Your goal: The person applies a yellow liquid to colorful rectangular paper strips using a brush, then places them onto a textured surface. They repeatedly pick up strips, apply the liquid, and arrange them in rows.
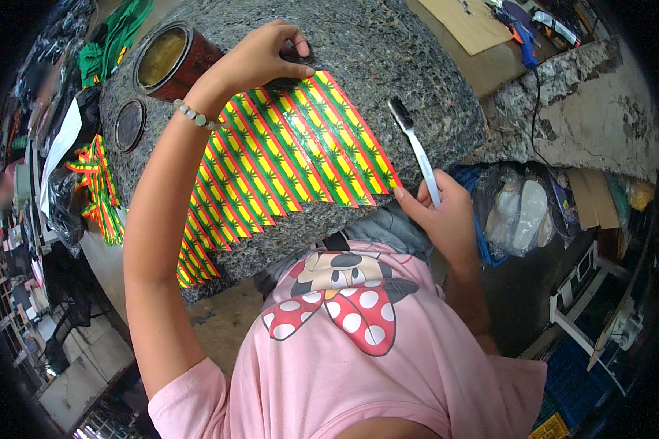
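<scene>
Long strips [289,146] patterned in red, yellow and green with dark leaf shapes lie side by side, slightly overlapping, on a rough grey speckled block. My left hand [274,55], fingers curled, has its thumb against the far end of the rightmost strip [355,128]. At that strip's near end, the thumb of my right hand [447,216] touches the corner. A white toothbrush [419,151] with dark bristles is gripped in the same right hand, its head pointing away from me. Beaded bracelet on my left wrist.
A dark red open can [201,62] of yellowish-brown stuff stands at the far left, a round lid [130,126] nearby. More patterned strips [102,190] hang left of the block [432,80]. Bagged pale soles [523,212] lie at right; a blue tool [520,40] lies far right.
</scene>
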The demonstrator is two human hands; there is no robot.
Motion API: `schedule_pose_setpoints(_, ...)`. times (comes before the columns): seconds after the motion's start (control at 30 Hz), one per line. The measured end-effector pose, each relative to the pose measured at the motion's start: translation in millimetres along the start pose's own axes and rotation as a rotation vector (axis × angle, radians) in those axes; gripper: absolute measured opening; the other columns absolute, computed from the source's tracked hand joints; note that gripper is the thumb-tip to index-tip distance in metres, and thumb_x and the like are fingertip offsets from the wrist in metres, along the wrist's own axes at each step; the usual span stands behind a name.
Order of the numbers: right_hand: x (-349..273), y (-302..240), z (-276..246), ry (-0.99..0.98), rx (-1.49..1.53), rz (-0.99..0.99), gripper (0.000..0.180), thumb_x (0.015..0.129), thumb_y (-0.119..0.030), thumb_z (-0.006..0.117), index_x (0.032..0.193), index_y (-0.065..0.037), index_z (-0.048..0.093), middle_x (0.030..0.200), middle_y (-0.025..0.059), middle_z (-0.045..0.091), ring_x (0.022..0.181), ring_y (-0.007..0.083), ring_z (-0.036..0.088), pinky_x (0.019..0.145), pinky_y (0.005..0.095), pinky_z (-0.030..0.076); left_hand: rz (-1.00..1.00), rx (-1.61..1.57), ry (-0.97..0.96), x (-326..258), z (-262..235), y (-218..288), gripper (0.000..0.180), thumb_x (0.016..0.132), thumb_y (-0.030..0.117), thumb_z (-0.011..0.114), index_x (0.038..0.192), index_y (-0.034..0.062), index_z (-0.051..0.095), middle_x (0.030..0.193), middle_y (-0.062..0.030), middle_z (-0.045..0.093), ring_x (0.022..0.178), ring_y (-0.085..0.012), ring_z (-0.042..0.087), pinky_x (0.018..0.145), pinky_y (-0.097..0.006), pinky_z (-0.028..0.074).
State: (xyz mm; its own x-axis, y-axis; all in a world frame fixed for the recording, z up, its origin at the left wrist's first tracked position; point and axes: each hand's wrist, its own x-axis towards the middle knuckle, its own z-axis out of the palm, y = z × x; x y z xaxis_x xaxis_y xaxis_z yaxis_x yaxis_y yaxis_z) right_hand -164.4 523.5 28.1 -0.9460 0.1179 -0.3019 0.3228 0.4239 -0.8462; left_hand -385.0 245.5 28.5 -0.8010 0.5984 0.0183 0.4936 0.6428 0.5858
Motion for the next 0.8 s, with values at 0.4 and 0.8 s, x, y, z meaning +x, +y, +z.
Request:
schedule_pose_setpoints(0.4,8,-15,5,0.153,0.521,-0.250,0.041,0.108,-0.034,0.036,0.107,0.002,0.055,0.070,-0.0035,0.038,0.056,0.0020,0.030,0.050,0.0187,0.024,-0.006,-0.199,0.797,-108,-20,42,0.014,0.091,0.007,0.064,0.105,0.0037,0.067,0.099,-0.0066,0.067,0.092,-0.0117,0.066,0.071,-0.027,0.054)
schedule_pose_setpoints(0.8,81,-98,29,-0.113,0.055,-0.547,0.034,0.105,-0.025,0.044,0.118,0.002,0.062,0.075,-0.0047,0.041,0.068,0.0050,0.038,0.061,0.0230,0.034,-0.675,0.323,0.588,-226,-88,-151,0.103,0.070,0.048,0.084,0.146,-0.0002,0.033,0.135,-0.0300,0.051,0.125,-0.0385,0.051,0.105,-0.043,0.042)
